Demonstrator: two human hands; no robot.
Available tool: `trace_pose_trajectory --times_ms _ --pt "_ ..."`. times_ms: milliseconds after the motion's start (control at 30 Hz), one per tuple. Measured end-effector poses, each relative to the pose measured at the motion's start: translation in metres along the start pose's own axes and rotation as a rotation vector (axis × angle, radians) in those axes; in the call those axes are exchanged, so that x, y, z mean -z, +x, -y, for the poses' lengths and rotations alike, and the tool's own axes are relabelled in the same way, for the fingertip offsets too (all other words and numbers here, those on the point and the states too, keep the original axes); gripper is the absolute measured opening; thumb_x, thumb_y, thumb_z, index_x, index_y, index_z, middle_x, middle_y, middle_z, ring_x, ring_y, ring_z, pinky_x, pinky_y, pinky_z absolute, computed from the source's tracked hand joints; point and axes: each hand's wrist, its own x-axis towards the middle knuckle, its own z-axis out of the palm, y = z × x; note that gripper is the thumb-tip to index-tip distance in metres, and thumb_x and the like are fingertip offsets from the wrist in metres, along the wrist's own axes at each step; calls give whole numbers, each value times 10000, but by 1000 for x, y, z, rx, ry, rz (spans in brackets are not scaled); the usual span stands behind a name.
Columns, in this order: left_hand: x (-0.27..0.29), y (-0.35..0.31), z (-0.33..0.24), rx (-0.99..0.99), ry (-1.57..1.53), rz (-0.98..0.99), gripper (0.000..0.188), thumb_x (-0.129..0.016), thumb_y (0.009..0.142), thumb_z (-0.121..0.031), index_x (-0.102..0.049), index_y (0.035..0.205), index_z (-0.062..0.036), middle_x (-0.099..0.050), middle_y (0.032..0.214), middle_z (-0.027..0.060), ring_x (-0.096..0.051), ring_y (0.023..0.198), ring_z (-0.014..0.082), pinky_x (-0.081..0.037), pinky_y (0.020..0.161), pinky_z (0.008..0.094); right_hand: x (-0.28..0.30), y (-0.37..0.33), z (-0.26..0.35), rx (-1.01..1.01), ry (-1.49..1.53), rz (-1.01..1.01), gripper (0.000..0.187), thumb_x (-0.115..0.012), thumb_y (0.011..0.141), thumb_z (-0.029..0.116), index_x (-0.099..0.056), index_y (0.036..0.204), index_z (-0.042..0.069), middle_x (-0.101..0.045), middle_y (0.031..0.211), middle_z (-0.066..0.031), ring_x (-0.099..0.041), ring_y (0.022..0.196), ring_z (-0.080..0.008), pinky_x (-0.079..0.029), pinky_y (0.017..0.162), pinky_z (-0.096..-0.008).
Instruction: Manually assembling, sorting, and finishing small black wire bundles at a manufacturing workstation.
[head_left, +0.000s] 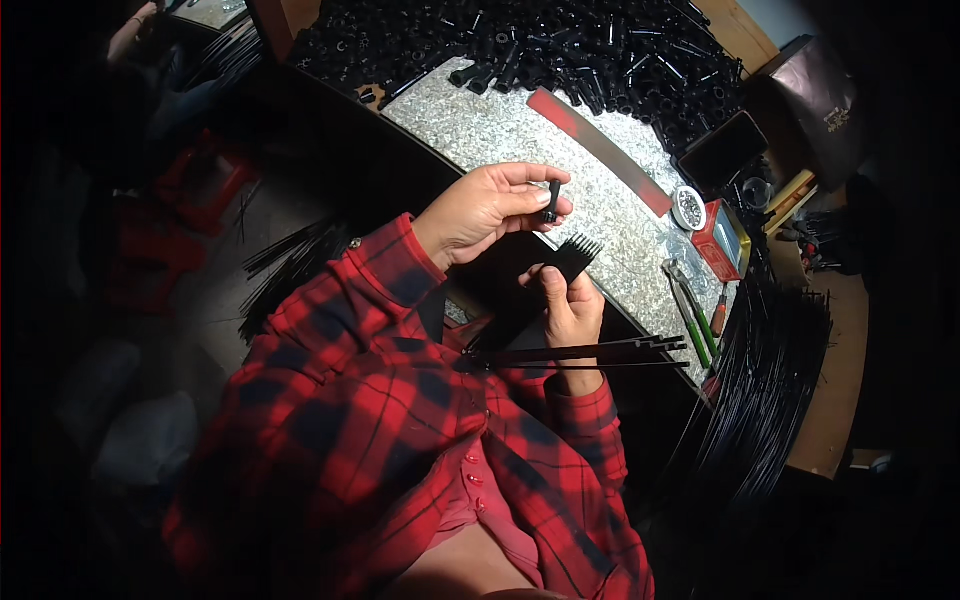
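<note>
Between the thumb and fingers of my left hand (490,208) is a small black tubular piece (552,198), held upright over the table's near edge. Just below and to the right, my right hand (574,315) is closed around a bundle of thin black rods (576,256), whose tips fan out above the thumb. Several long dark strips (610,353) stretch across my right wrist; how they connect to the bundle cannot be made out. Fingers hide the lower part of the bundle.
Across the speckled table (470,125) lies a worn red-and-grey flat bar (600,150), before a big heap of black tubes (560,50). To the right are a white cup of small parts (689,208), a red box (722,240), green-handled pliers (690,315) and long black rods (765,390).
</note>
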Motion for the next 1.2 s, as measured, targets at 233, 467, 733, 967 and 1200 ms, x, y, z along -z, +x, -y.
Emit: trace_pose_trajectory --times_ms 233,467,733,967,1200 --pt "-1 -3 3 10 -38 21 327 -528 887 -53 -504 1211 -12 -622 1007 98 -597 932 138 -504 821 274 -3 1 3 31 -70 52 221 -519 929 207 -588 898 -1 -630 789 -41 -515 664 -58 -395 614 -185" --pt "-2 -1 6 -16 -7 -4 320 -531 882 -46 -514 1200 -15 -618 996 87 -583 933 123 -507 801 264 -3 2 4 34 -81 80 221 -511 933 211 -572 886 4 -615 788 -27 -503 678 -55 -393 626 -187" --pt "-6 -1 5 13 -70 19 308 -524 880 -35 -525 1186 -13 -609 990 78 -579 928 115 -502 788 246 -3 2 5 17 -37 99 211 -506 935 202 -563 886 5 -607 794 -28 -507 693 -64 -403 645 -197" --pt "-3 -1 5 2 -67 2 307 -517 883 -34 -523 1189 -14 -611 988 81 -578 937 124 -493 811 258 -2 6 0 24 -31 127 204 -502 936 195 -555 890 4 -600 790 -29 -514 706 -76 -413 654 -208" --pt "-3 -3 2 2 -85 16 306 -510 888 -43 -522 1193 -22 -614 976 77 -577 933 124 -482 824 263 -1 7 0 12 -45 128 209 -501 936 199 -550 897 0 -599 789 -32 -517 706 -79 -416 652 -213"
